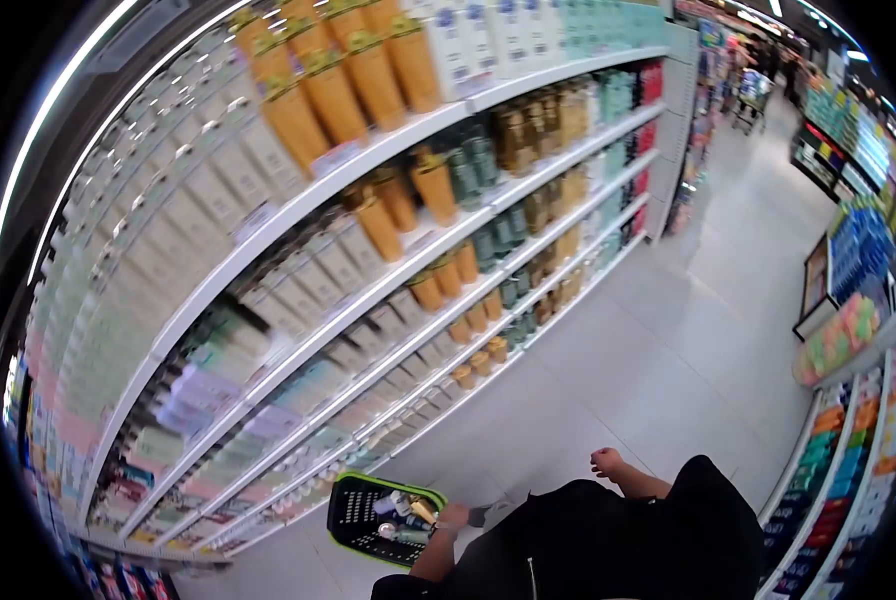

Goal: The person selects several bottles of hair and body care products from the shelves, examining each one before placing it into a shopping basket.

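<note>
A black shopping basket with a bright green rim (pixel 339 487) is low at my left side, beside the bottom shelves. Several bottles and packs (pixel 408 510) lie jumbled inside it. My left hand (pixel 453 516) is closed at the basket's right edge and appears to grip its handle, mostly hidden by the fingers. A short grey piece (pixel 480 516) sticks out beside that hand. My right hand (pixel 605 462) hangs in front of my body over the floor, its fingers curled in, with nothing visible in it.
Long white shelves (pixel 388 140) on my left carry rows of orange bottles (pixel 298 115), pale boxes (pixel 183 185) and green bottles. Lower shelves (pixel 838 480) of colourful packs line my right. A pale tiled aisle (pixel 658 330) runs ahead to a trolley (pixel 751 100) and distant people.
</note>
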Demonstrator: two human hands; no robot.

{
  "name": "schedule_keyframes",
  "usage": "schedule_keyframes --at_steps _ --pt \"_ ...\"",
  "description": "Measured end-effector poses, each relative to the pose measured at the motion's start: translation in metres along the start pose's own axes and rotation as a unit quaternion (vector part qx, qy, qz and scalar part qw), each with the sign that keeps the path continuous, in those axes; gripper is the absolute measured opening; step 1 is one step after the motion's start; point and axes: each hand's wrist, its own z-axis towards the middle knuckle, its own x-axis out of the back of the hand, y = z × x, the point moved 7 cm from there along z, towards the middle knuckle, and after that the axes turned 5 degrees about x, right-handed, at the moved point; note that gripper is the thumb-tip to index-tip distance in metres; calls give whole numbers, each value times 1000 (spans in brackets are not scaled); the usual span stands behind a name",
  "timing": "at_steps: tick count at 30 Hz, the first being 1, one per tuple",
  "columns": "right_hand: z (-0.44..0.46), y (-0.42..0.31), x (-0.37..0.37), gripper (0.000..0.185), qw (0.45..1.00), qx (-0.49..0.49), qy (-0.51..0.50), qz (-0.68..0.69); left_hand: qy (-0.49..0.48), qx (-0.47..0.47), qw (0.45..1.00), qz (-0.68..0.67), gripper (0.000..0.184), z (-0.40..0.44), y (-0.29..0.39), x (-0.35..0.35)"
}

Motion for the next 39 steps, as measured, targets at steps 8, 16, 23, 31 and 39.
schedule_keyframes --at_steps 8,16,23,31,39 --pt "-39 107 180 17 986 -55 118 104 -227 -123 926 277 25 -37 102 -128" --pt "16 -13 255 19 966 59 115 222 -239 94 962 94 25 35 189 -85" --pt "45 -61 395 26 939 64 187 280 -279 -55 917 280 26 185 395 -102" --pt "-7 147 466 12 712 -238 356 556 -228 -150 962 12 32 343 850 -185" --pt "-28 130 559 11 660 -148 393 623 -419 -188 877 -143 25 304 1027 -220"
